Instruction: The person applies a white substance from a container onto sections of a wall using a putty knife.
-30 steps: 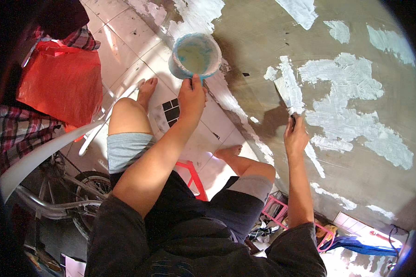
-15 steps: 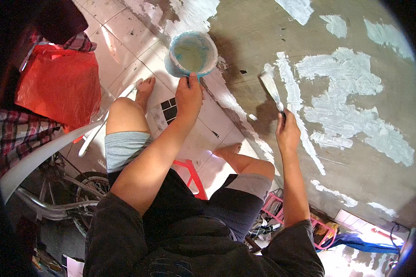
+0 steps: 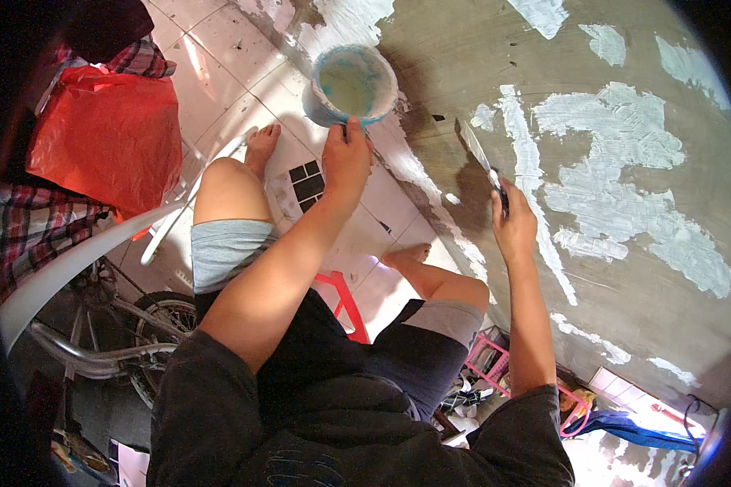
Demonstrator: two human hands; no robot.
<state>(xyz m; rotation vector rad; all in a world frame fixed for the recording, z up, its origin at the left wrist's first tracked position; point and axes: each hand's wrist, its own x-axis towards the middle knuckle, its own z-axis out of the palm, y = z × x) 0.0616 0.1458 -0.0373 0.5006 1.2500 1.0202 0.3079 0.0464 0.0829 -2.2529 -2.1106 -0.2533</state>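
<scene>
My left hand (image 3: 348,166) grips the near side of a blue dipper (image 3: 354,84), caked with white at its rim and holding pale, wet-looking stuff. In my right hand (image 3: 514,223) is a putty knife (image 3: 481,152) with a dark handle; its blade, smeared white, points up and to the left. The blade is seen nearly edge-on, close to the grey wall (image 3: 463,77), and whether it touches cannot be told. White putty patches (image 3: 617,154) cover parts of that wall to the right of the knife.
A red plastic bag (image 3: 110,146) and checked cloth (image 3: 45,231) are at the left, above a bicycle (image 3: 114,349). Under me shows a red stool (image 3: 349,308). A pink rack (image 3: 487,361) stands by the wall at lower right. White floor tiles (image 3: 252,65) lie beneath the dipper.
The putty knife has turned in my right hand, its blade going from broad face to nearly edge-on. The dipper sits slightly farther right and higher in view, as the whole view has shifted a little.
</scene>
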